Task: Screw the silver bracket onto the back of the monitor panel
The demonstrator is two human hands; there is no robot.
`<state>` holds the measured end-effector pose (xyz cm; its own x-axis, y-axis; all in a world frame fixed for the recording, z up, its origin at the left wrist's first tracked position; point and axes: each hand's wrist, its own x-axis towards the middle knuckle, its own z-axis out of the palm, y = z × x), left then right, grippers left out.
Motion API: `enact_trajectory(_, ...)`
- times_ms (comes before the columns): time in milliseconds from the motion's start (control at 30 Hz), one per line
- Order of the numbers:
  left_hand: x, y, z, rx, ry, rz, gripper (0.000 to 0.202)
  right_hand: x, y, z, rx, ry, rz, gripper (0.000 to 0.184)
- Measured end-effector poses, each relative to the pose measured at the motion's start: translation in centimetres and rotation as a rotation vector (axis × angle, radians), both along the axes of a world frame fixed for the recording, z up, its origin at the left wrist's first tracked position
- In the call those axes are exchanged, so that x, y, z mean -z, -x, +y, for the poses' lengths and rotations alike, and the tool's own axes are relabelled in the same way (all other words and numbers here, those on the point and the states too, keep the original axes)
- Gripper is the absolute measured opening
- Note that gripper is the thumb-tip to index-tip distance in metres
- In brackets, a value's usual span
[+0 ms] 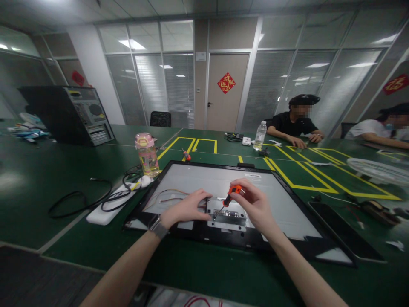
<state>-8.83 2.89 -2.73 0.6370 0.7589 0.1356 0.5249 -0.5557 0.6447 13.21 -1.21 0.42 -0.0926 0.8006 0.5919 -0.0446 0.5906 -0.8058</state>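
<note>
- Two bare hands work over a monitor panel (271, 192) that lies face down on the green bench (47, 179), near its front edge.
- Of these, the right hand (255, 207) has its fingers (243, 187) closed around the orange handle of a screwdriver (230, 195). The shaft slants down and left, with its tip on a metal plate (227, 216) at the panel's lower middle.
- Meanwhile the left hand (188, 208) rests on the panel with its fingers loosely spread, holding nothing. It touches the plate's left edge, just beside thin wires (169, 197).
- Left of the panel stand a pink bottle (147, 155), black cables (96, 198) and a white power strip (105, 212).
- At the bench's far right sit two other people, with a clear water bottle (260, 135) near one of them.
</note>
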Motion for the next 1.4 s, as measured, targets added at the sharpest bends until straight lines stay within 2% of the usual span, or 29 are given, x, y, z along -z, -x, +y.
enact_trajectory(133,-0.1,0.1,0.0,0.003,-0.008,0.01,0.062,0.1,0.0,0.0,0.087,-0.043,-0.043,0.016)
enact_trajectory(333,-0.4,0.0,-0.2,0.005,-0.003,0.009,0.062,-0.1,0.1,-0.6,-0.016,0.012,-0.091,0.031)
enact_trajectory(467,-0.2,0.0,-0.1,0.003,-0.017,-0.005,0.061,-0.1,0.2,-0.5,-0.044,0.016,-0.044,0.027)
enact_trajectory(600,-0.1,0.0,-0.1,-0.001,-0.011,0.003,0.062,0.4,0.1,0.0,0.125,-0.067,-0.074,0.017)
enact_trajectory(700,-0.2,0.0,-0.1,-0.004,-0.009,0.015,0.062,0.8,0.1,0.2,0.236,-0.099,-0.1,0.025)
enact_trajectory(833,-0.2,0.1,-0.1,0.001,-0.009,0.001,0.062,0.9,0.3,-0.1,0.136,-0.026,-0.077,0.04)
enact_trajectory(933,-0.1,0.0,0.0,0.007,-0.004,-0.003,0.063,0.7,0.3,-0.3,0.044,0.01,-0.075,0.036)
enact_trajectory(1067,-0.1,0.0,0.0,0.008,-0.024,0.01,0.062,0.5,0.2,-0.5,-0.012,0.013,-0.076,0.034)
enact_trajectory(1267,-0.2,0.0,-0.1,0.007,-0.011,0.02,0.062,0.7,0.3,-0.3,0.118,-0.083,-0.087,0.026)
enact_trajectory(1400,-0.3,0.1,-0.1,0.007,0.002,0.011,0.062,0.4,0.3,-0.5,0.068,0.0,-0.058,0.03)
